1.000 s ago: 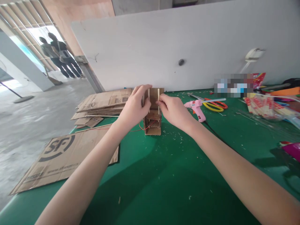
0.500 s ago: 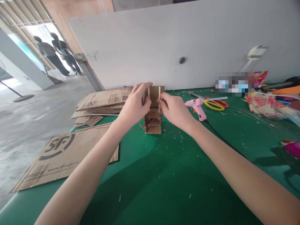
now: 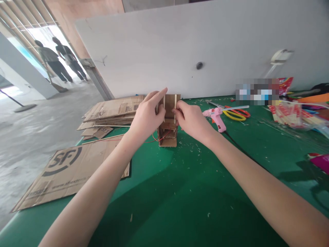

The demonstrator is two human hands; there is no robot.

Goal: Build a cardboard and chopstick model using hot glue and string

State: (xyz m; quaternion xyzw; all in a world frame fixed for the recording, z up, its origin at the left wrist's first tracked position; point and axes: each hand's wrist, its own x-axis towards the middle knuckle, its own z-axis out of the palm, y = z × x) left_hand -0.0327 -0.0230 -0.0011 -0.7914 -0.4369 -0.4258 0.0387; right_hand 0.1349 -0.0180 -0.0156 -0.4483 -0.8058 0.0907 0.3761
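Note:
A small cardboard structure [image 3: 168,141] stands upright on the green table, with shelf-like layers and a taller back panel. Two thin wooden sticks rise in front of that panel. My left hand [image 3: 148,113] is closed at the left stick [image 3: 164,103], thumb against it and index finger stretched upward; the other fingers are partly hidden. Between thumb and fingertips, my right hand [image 3: 192,120] pinches the right stick [image 3: 175,101]. Thin red wire [image 3: 155,138] loops out from the structure's left side.
A pink glue gun [image 3: 218,118] and yellow-and-orange-handled scissors [image 3: 235,114] lie to the right. Flat cardboard [image 3: 74,168] and a cardboard stack [image 3: 110,109] are at left. Packaged sticks [image 3: 288,113] lie far right. A white board [image 3: 154,51] stands behind. Two people [image 3: 59,61] are in the background.
My left index finger has straightened and points up a little more. Both hands stay at the sticks. The two people in the background have shifted slightly.

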